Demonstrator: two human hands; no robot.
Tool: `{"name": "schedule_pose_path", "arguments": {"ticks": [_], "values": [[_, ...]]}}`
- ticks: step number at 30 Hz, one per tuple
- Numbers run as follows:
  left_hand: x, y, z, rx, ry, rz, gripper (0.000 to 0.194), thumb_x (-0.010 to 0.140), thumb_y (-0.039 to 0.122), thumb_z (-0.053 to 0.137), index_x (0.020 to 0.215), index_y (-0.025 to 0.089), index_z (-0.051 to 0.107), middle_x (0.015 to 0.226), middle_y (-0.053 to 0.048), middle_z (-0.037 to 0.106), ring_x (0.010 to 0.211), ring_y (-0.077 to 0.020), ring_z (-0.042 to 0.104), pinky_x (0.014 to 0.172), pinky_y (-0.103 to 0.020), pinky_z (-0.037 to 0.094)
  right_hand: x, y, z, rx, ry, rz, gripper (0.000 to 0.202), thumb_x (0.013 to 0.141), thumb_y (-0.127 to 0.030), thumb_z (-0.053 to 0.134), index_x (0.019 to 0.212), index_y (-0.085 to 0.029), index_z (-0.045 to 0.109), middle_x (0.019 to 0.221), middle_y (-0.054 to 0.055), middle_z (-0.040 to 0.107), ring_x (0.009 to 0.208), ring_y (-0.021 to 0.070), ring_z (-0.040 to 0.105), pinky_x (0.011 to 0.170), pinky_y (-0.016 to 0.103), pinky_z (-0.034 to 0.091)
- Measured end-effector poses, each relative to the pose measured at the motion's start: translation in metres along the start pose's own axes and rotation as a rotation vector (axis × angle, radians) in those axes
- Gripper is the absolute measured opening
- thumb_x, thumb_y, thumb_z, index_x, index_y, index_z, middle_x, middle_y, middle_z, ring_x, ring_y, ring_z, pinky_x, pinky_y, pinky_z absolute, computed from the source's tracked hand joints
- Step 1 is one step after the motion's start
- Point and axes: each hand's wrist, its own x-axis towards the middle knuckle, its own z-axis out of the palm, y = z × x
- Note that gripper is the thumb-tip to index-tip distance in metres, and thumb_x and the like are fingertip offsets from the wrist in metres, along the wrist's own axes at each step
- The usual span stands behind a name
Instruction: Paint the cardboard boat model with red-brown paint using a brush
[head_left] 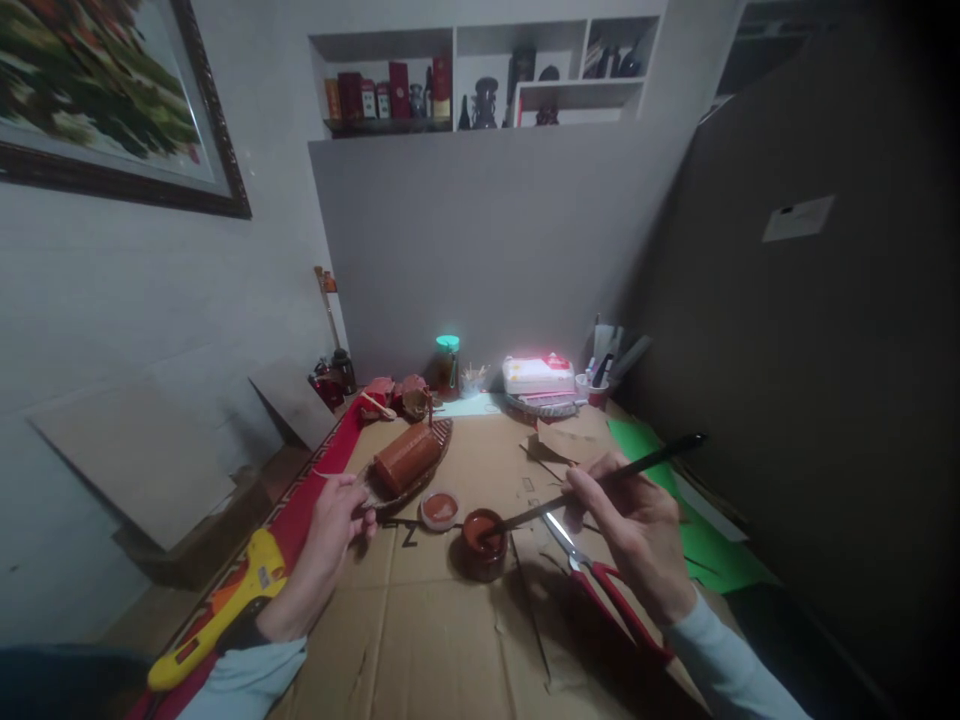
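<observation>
My right hand (637,525) grips a dark paintbrush (615,475) by its handle, and the brush tip dips into a small jar of reddish-brown paint (484,560). Just left of the jar lies its round lid (439,509), paint-stained inside. My left hand (341,525) has its fingers closed on the near end of a model boat (411,460) with a rounded brown canopy. The boat's slatted far end points away to the right. Below my right hand, red-handled scissors (592,580) lie with their blades toward the jar.
Flattened cardboard (427,630) covers the table. A yellow glue gun (225,615) lies at the left edge on a red cloth. Green sheets (660,460) are at the right. A packet of tissues (538,375), a teal-lidded bottle (448,362) and cups of tools stand at the back.
</observation>
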Motion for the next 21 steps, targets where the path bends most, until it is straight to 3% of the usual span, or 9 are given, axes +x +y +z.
{"name": "schedule_pose_path", "arguments": {"ticks": [8,16,21], "values": [[-0.0005,-0.0001,0.0012,-0.003,-0.010,0.009,0.044,0.057,0.032,0.070,0.091,0.022,0.043,0.061,0.007,0.058,0.045,-0.0113,0.053,0.038,-0.022,0.043,0.0008,-0.0037,0.0040,-0.051,-0.042,0.031,0.035,0.091,-0.043,0.072,0.068,-0.019,0.062,0.057,0.000,0.061,0.047,0.0150,0.061,0.047,0.024,0.050],[-0.0015,0.0006,0.0008,-0.002,-0.019,0.001,0.045,0.057,0.032,0.070,0.092,0.022,0.043,0.060,0.008,0.058,0.045,-0.0111,0.052,0.038,-0.022,0.043,0.0062,-0.0001,-0.0002,-0.048,0.076,0.068,0.036,0.091,-0.047,0.071,0.070,-0.019,0.061,0.056,0.000,0.063,0.046,0.0153,0.060,0.051,0.025,0.050],[-0.0013,0.0014,0.0015,0.002,-0.020,-0.007,0.046,0.056,0.033,0.070,0.091,0.022,0.044,0.060,0.008,0.058,0.044,-0.0110,0.052,0.038,-0.022,0.043,0.0052,0.0015,0.0042,-0.067,0.044,0.101,0.039,0.087,-0.051,0.074,0.069,-0.019,0.061,0.052,0.000,0.062,0.044,0.0166,0.059,0.047,0.026,0.048]]}}
